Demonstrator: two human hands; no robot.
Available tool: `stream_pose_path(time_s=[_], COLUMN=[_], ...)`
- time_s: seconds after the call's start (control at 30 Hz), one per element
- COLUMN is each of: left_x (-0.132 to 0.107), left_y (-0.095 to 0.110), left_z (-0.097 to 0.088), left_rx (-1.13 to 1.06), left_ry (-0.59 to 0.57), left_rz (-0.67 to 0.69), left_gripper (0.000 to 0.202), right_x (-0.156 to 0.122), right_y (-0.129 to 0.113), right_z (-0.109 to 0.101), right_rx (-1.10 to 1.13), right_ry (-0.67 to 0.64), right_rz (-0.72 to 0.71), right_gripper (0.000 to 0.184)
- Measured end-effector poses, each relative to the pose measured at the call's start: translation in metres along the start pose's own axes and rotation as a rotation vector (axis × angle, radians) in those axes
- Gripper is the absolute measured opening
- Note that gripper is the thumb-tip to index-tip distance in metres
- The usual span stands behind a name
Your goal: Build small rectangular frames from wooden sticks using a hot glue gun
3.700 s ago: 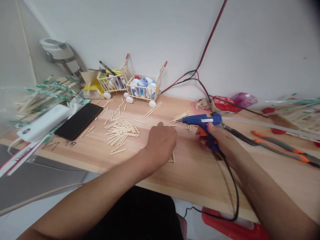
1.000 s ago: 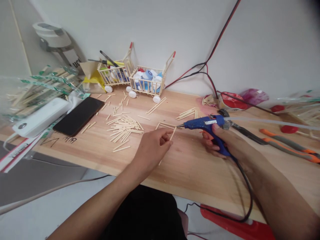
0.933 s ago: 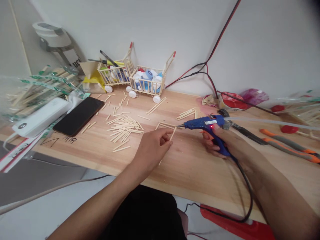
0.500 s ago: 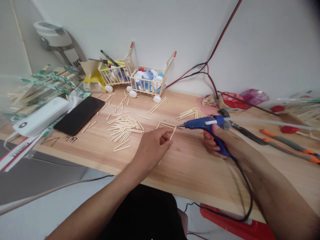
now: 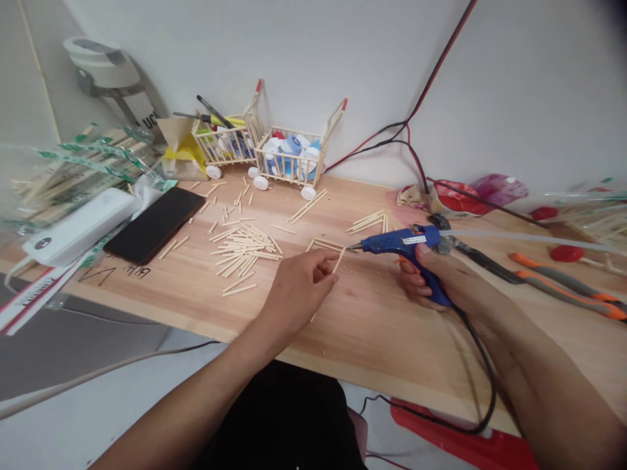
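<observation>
Craft workbench [image 5: 372, 346] (hot glue gun [image 5: 399, 245], loose wooden sticks [image 5: 240, 248] and pliers [image 5: 563, 278])

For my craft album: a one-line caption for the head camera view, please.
Left hand holds a wooden stick beside a small stick frame, right hand gripping a blue glue gun.

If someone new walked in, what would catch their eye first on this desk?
The blue hot glue gun stands out first, gripped in the right hand, its nozzle pointing at a small stick frame by the left hand. Farther back sit two miniature wooden-stick carts filled with bottle caps, with loose wooden sticks spread in front.
</observation>
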State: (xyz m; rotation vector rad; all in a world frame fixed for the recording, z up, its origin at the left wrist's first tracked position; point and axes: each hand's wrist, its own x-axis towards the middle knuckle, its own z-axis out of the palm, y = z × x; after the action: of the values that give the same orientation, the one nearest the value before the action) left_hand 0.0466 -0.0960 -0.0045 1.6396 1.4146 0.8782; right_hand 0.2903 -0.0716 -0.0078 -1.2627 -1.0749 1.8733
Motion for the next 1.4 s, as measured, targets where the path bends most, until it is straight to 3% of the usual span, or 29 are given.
stream_pose_path(time_s=[1.4], left_x=[-0.0007], left_y=[-0.0011], left_z=[0.0012], left_rx=[-0.019], left_ry=[0.003], left_rz=[0.016], left_gripper=[0.036], right_x=[-0.0024], right_y=[0.0004], right_z=[0.0012], right_rx=[0.006], right_ry=[0.027], right_rz=[-0.049], right_gripper=[0.044])
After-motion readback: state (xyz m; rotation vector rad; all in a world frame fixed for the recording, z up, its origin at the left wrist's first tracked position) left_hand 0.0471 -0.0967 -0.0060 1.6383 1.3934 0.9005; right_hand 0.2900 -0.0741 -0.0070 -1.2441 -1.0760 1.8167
